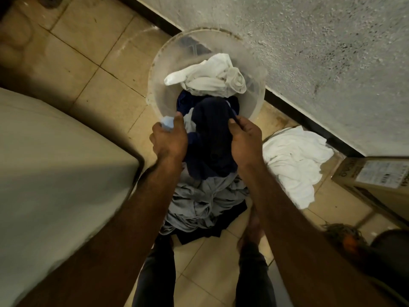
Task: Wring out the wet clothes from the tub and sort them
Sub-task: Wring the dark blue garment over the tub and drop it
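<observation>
With left hand [169, 140] and right hand [245, 140] clenched on navy garment [210, 140] — held between tub [155, 85] at 12 o'clock and grey pile [205, 200] at 6. Could soak that pile through wringing off-tub.

Tub [155, 85] sits just ahead of both hands, backed against the wall [309, 52]. Crumpled garment [210, 78] lies in the tub, far side. Held garment [210, 138] hangs between left hand [169, 140] and right hand [245, 140], over the tub's near rim. Floor pile [199, 200] is below the wrists, nearer the person. Side pile [294, 160] is on the floor right of the right hand, box [376, 173] further right. Large flat-topped unit [55, 162] is left of the left hand.
</observation>
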`<state>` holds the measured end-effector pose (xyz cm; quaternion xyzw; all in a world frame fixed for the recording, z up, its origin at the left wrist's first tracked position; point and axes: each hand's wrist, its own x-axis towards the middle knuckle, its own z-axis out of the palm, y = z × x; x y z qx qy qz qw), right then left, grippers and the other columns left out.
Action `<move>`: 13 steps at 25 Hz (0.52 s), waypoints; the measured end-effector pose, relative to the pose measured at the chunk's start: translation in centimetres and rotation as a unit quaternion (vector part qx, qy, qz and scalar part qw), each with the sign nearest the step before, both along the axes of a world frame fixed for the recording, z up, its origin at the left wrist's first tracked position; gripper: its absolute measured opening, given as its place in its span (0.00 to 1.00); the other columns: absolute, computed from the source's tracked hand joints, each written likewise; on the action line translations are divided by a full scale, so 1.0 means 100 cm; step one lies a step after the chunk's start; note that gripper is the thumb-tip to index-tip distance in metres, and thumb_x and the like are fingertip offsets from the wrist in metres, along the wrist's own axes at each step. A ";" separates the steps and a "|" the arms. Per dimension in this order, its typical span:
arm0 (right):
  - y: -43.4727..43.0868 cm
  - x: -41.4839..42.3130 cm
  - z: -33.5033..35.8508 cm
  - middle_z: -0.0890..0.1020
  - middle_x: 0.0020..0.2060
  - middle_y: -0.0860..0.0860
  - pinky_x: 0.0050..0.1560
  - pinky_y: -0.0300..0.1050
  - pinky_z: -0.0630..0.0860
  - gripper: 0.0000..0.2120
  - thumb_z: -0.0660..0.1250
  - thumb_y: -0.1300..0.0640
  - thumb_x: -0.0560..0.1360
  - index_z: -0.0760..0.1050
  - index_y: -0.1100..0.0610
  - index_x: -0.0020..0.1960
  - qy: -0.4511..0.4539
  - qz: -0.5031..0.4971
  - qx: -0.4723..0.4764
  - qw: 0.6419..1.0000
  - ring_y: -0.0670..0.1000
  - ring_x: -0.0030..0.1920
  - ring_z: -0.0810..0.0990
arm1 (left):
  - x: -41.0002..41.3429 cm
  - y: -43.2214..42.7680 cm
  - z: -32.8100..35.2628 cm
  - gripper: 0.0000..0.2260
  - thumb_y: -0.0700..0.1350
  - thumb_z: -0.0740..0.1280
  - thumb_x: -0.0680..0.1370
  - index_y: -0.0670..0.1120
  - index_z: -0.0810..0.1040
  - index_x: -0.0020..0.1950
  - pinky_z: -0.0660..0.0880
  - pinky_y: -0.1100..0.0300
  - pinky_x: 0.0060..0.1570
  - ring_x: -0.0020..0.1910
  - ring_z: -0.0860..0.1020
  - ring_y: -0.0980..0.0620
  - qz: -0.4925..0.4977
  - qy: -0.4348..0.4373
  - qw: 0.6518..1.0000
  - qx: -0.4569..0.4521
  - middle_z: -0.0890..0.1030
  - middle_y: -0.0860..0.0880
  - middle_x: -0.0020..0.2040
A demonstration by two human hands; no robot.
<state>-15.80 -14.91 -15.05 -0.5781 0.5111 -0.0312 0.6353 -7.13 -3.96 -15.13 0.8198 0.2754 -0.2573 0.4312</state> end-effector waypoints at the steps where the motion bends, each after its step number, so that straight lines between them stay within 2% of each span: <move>1: -0.001 -0.003 -0.004 0.83 0.43 0.62 0.41 0.42 0.75 0.10 0.62 0.61 0.82 0.79 0.64 0.47 0.026 0.001 0.012 1.000 0.54 0.42 0.79 | -0.002 0.002 -0.004 0.31 0.68 0.66 0.69 0.50 0.75 0.65 0.77 0.48 0.61 0.60 0.78 0.44 -0.012 -0.027 1.000 -0.001 0.77 0.45 0.64; 2: -0.003 -0.005 -0.006 0.82 0.42 0.62 0.39 0.40 0.73 0.09 0.62 0.62 0.82 0.79 0.63 0.47 0.054 0.005 0.025 0.998 0.56 0.41 0.79 | -0.003 0.004 -0.008 0.27 0.68 0.66 0.68 0.51 0.79 0.58 0.79 0.48 0.58 0.55 0.80 0.46 -0.043 -0.040 0.998 -0.016 0.81 0.47 0.58; 4: -0.006 -0.004 -0.002 0.82 0.43 0.57 0.35 0.32 0.74 0.09 0.60 0.62 0.82 0.79 0.62 0.51 0.046 0.011 0.056 0.997 0.53 0.41 0.80 | -0.013 -0.003 0.003 0.19 0.66 0.67 0.72 0.50 0.82 0.44 0.81 0.51 0.53 0.47 0.82 0.49 -0.119 -0.024 0.992 -0.043 0.84 0.48 0.45; 6: -0.007 0.001 -0.004 0.81 0.45 0.55 0.35 0.31 0.74 0.12 0.58 0.62 0.83 0.79 0.65 0.57 0.045 -0.008 0.084 0.995 0.52 0.44 0.79 | -0.017 -0.015 0.006 0.18 0.66 0.68 0.72 0.51 0.81 0.39 0.81 0.52 0.52 0.45 0.83 0.48 -0.149 0.047 0.982 -0.102 0.85 0.47 0.45; 8: -0.004 0.000 -0.008 0.81 0.46 0.55 0.41 0.39 0.75 0.16 0.57 0.56 0.84 0.78 0.64 0.61 0.095 -0.031 0.122 0.987 0.54 0.47 0.79 | -0.021 -0.024 0.006 0.16 0.63 0.68 0.75 0.50 0.81 0.45 0.79 0.54 0.54 0.47 0.82 0.48 -0.149 0.122 0.975 -0.112 0.83 0.47 0.48; 10: 0.000 -0.006 -0.011 0.83 0.49 0.57 0.48 0.47 0.76 0.18 0.58 0.49 0.83 0.79 0.60 0.61 0.119 -0.051 0.186 0.974 0.56 0.49 0.81 | -0.023 -0.024 0.002 0.15 0.53 0.70 0.77 0.42 0.83 0.55 0.78 0.50 0.59 0.51 0.82 0.43 -0.128 0.126 0.975 -0.128 0.84 0.43 0.51; 11: 0.003 -0.009 -0.014 0.84 0.52 0.58 0.53 0.51 0.77 0.20 0.59 0.46 0.82 0.79 0.59 0.61 0.123 -0.037 0.194 0.973 0.58 0.51 0.82 | -0.023 -0.021 -0.002 0.13 0.47 0.71 0.78 0.40 0.83 0.55 0.78 0.46 0.60 0.53 0.82 0.41 -0.119 0.116 0.977 -0.135 0.84 0.41 0.51; 13: 0.008 -0.016 -0.021 0.84 0.58 0.57 0.63 0.56 0.77 0.31 0.59 0.33 0.77 0.79 0.56 0.66 0.113 -0.008 0.194 0.974 0.58 0.57 0.82 | -0.025 -0.014 -0.002 0.07 0.42 0.68 0.79 0.40 0.82 0.53 0.78 0.44 0.61 0.54 0.82 0.40 -0.117 0.099 0.978 -0.142 0.84 0.41 0.51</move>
